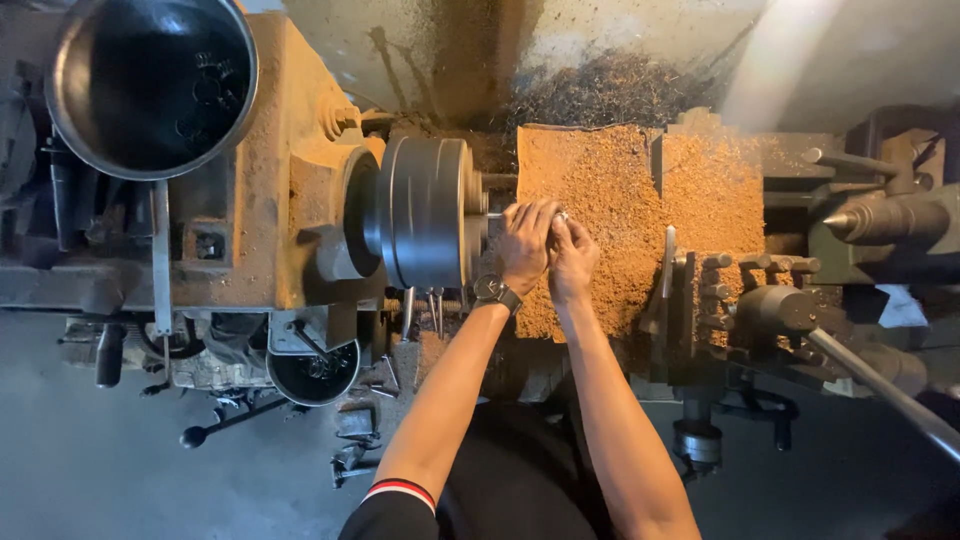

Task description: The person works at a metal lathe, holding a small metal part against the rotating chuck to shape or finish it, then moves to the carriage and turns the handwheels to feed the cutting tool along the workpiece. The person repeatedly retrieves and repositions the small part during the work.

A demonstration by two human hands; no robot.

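Observation:
I look down on a lathe. My left hand (524, 243), with a watch on its wrist, and my right hand (572, 255) are pressed together just right of the grey chuck (428, 212). Both hands close on a small shiny metal part (560, 216) that sits on a thin rod (494, 215) sticking out of the chuck. My fingers hide most of the part. Under the hands lies a bed of orange-brown sawdust (620, 200).
A round metal bowl (152, 80) with small parts stands on the headstock at upper left. A smaller bowl (315, 372) hangs below. The tool post (700, 290) and tailstock point (850, 222) stand to the right. Dark swarf (600, 90) lies behind the bed.

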